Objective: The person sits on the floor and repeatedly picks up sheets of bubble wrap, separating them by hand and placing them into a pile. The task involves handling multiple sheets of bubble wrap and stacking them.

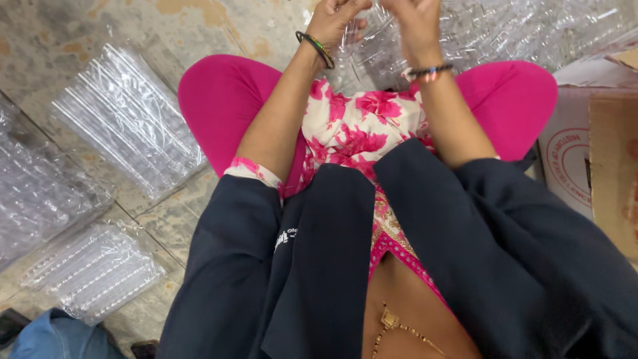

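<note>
At the top edge, both hands — left hand (335, 20), right hand (415, 23) — pinch one clear plastic bag (362, 56) between them.

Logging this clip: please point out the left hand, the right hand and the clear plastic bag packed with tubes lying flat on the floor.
left hand (335, 18): head view, back of the hand.
right hand (417, 23): head view, back of the hand.
clear plastic bag of tubes (129, 119): head view, middle of its top face.

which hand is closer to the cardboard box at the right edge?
Right. The right hand is at the top centre, on the side toward the cardboard box, though well apart from it. The left hand is beside it, farther from the box.
</note>
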